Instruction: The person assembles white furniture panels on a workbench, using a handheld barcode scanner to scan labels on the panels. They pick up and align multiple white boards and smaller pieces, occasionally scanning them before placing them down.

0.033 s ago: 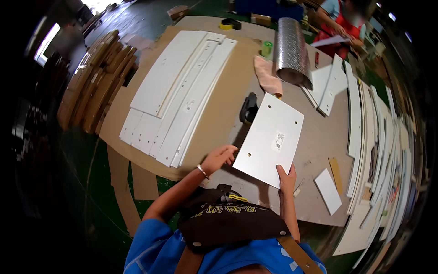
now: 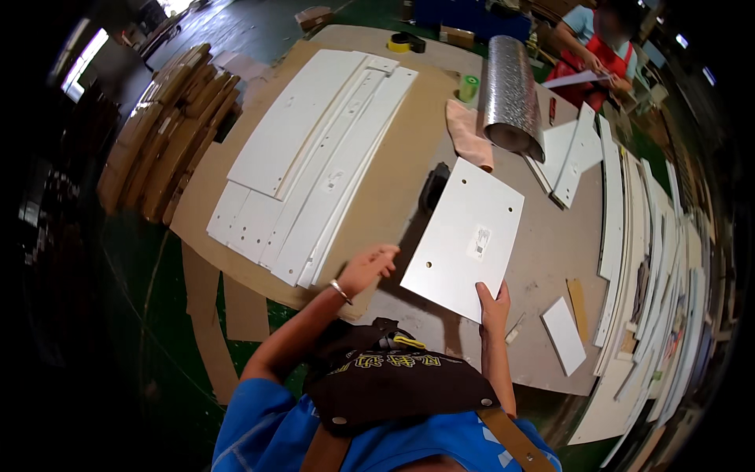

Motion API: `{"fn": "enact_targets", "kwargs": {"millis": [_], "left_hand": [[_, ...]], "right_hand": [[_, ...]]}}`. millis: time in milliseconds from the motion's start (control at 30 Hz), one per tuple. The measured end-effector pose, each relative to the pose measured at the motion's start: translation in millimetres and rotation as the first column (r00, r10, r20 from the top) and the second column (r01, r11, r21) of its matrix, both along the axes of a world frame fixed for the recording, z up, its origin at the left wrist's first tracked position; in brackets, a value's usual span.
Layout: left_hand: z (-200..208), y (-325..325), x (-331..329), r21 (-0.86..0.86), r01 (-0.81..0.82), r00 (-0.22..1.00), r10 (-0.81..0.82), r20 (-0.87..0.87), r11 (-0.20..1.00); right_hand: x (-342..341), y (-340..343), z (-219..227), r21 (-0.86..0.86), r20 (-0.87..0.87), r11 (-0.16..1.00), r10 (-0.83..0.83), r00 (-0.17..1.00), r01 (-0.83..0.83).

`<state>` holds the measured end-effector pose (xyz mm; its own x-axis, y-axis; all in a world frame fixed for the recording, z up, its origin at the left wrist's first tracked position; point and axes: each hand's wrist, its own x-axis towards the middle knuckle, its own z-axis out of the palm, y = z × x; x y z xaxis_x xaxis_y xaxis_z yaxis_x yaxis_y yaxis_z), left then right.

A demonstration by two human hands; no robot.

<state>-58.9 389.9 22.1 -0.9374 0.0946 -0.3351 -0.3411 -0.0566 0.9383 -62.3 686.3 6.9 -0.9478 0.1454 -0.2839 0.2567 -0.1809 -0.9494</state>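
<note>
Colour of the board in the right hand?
The board is white; head view shows it best.

Kinda annoying, but the black tool (image 2: pixel 434 185) is half covered by the white panel (image 2: pixel 452 252), and part of the right hand (image 2: pixel 494 311) is hidden under it too. Label (image 2: pixel 479 241) print's too tiny to be read; the blue shirt (image 2: pixel 255 425) gets cut off by the bottom edge.

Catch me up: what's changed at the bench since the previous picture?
The bare left hand has drawn back leftward from the lower left edge of the flat white rectangular panel with round holes, opening a clear gap. The bare right hand still grips the panel near its lower right corner; the stack of long white panels looks undisturbed.
</note>
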Motion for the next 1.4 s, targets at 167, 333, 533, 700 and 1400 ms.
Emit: {"fn": "enact_targets", "kwargs": {"millis": [167, 333, 533, 700, 1400], "left_hand": [[-3, -166, -2, -0.143, -0.383, 0.904, 0.339, -0.262, 0.913], [2, -307, -58, -0.492, -0.602, 0.78, 0.33, -0.532, 0.628], [-14, -420, -120, -0.818, -0.446, 0.895, 0.153, -0.42, 0.364], [-53, -458, -190, -0.849, -0.41, 0.91, 0.085, -0.407, 0.334], [-59, -471, -334, -0.775, -0.299, 0.943, 0.047, -0.33, 0.557]], "right_hand": [[-74, -90, 12, 0.107, -0.011, 0.991, 0.08, 0.997, -0.078], [-198, -190, -6, 0.047, -0.205, 0.996, 0.081, 0.975, -0.073], [-315, -280, -21, 0.132, -0.235, 0.991, 0.033, 0.971, -0.002], [-389, -317, -45, 0.375, -0.232, 0.927, 0.072, 0.97, 0.021], [-698, -505, -61, 0.917, -0.069, 0.363, 0.551, 0.832, -0.165]]}}
